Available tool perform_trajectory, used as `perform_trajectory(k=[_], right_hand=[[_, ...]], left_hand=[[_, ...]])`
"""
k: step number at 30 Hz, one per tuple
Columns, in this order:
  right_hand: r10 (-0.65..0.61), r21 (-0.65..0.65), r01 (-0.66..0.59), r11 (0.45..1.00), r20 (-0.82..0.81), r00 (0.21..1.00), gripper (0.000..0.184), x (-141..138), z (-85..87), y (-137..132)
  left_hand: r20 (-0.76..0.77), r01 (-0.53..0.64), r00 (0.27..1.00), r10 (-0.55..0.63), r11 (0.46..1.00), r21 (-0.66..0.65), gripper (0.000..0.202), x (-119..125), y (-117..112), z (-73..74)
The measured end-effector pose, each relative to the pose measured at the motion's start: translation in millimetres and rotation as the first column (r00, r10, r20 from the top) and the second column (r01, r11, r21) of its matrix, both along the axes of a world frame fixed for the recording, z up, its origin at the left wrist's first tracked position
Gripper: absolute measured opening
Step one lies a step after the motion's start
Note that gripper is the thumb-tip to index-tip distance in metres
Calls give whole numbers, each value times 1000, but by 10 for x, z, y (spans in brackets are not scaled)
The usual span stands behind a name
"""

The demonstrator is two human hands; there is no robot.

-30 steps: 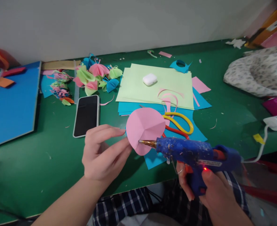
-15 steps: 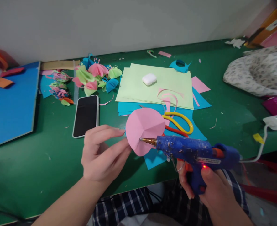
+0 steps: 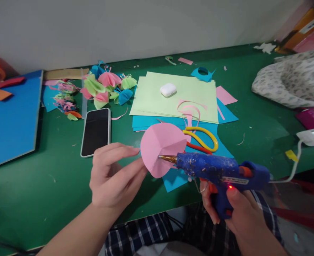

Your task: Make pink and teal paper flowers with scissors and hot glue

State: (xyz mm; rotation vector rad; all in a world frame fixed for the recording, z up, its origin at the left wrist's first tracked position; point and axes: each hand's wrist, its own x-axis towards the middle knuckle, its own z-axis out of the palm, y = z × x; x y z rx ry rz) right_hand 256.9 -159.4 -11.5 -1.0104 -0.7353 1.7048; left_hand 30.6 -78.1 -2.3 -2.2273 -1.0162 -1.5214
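Observation:
My left hand (image 3: 117, 174) pinches the left edge of a creased pink paper circle (image 3: 163, 142), holding it up above the table. Wrapped round the handle of a blue hot glue gun (image 3: 207, 165) is my right hand (image 3: 242, 209), and a small red light glows near the thumb. The gun's metal nozzle (image 3: 167, 158) points left, its tip at the crease of the pink circle; whether it touches the paper I cannot tell. Behind the circle lie scissors with yellow and orange handles (image 3: 209, 137), their blades mostly hidden by it.
Light green sheets (image 3: 149, 97) lie over blue paper (image 3: 173, 179), with a white earbud case (image 3: 168, 89) on top. A phone (image 3: 96, 132) and several folded paper butterflies (image 3: 109, 80) are at the left. A blue board (image 3: 13, 124) stands further left; a cloth bag (image 3: 287, 81) lies right.
The whole view has shifted very slightly. Both hands, the pink circle and the glue gun keep nearly the same positions relative to each other.

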Motion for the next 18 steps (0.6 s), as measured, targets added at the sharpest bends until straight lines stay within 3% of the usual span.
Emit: perform_trajectory(k=[5,14,18], right_hand=[[-4,-11,4,1000,-16,1000,33,3,35,11],[3,-24,-3,1000,1,1000,35,7,33,24],[-10,-38,10,999,7,1000,36,2,35,34]], left_hand=[[7,-34,999,35,998,-53,17,18,-40,28],[-18,18,1000,-17,999,46,15,-16,23,-11],[-8,-5,1000,5,1000,9,15,-4,9,-2]])
